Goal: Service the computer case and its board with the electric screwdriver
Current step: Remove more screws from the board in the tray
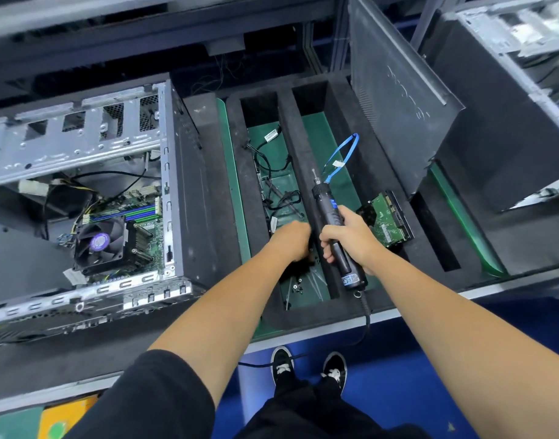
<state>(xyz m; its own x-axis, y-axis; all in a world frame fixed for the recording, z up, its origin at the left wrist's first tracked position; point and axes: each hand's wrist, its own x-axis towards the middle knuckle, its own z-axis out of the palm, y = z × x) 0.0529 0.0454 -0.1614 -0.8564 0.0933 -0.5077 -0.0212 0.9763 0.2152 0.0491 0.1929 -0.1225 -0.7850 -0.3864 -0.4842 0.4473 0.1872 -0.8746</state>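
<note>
Hands meet over a black foam tray (306,315) on the worktop, seen from a head camera looking straight down. The right hand (351,239) wraps fully round the body of the electric screwdriver (330,213), fingers curled tight; the bit points toward the far side and the cord trails off the near end over the worktop edge. Held like this, mid-barrel, the tool appears parked rather than driving — its tip touches nothing.

The left hand (292,240) dips into the tray's left slot, just left of the screwdriver and nearly touching the right hand. Its fingers curl downward, out of sight, so I cannot tell whether they hold anything. Small screws (297,285) lie loose on the green slot floor just near of it, so picking up or dropping a screw seems the likely purpose.

The computer case (91,191) lies open to the left, well apart from both hands, with its board (145,213) and a cooler fan (99,240) exposed. Black cables (271,172) sit farther along the same slot; a blue cable (343,153) loops in the next slot over. A bare hard drive (387,221) rests just right of the right hand — beyond it a dark side panel (398,112) leans upright.
</note>
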